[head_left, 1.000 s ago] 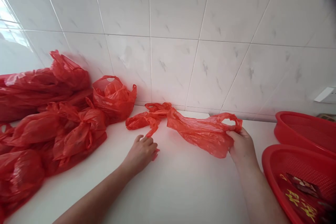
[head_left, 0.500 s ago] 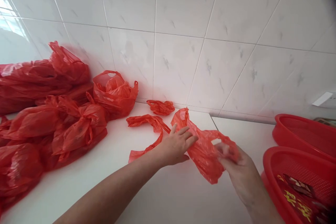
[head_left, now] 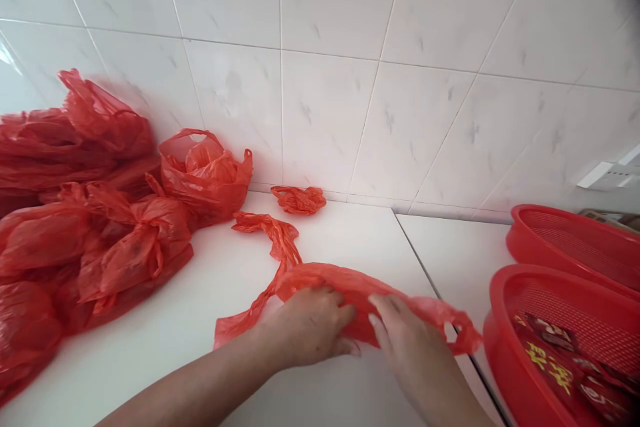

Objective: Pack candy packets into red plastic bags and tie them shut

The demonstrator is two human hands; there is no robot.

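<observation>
A thin red plastic bag (head_left: 360, 280) lies stretched sideways on the white table, beneath both of my hands. My left hand (head_left: 317, 327) is closed on its left part, the fingers curled into the film. On the right part, my right hand (head_left: 413, 340) grips the film between thumb and bent fingers. The bag's looped handle end (head_left: 460, 330) sticks out past my right hand. A second red bag, twisted into a strip (head_left: 280, 240), curves along the table behind my left forearm, and its lower end shows left of the wrist.
A crumpled red bag (head_left: 300, 200) lies by the tiled wall (head_left: 330, 113). Filled red bags (head_left: 135, 240) are piled at left, beside an upright handled one (head_left: 205, 177). On the right are two red plastic baskets (head_left: 505, 280), the nearer holding dark red packets (head_left: 560, 353). A table seam (head_left: 420, 257) runs between.
My right hand has lowered the bag from the air onto the table and moved left. My left hand has gone from spread fingers to curled on the bag. The view has shifted slightly right.
</observation>
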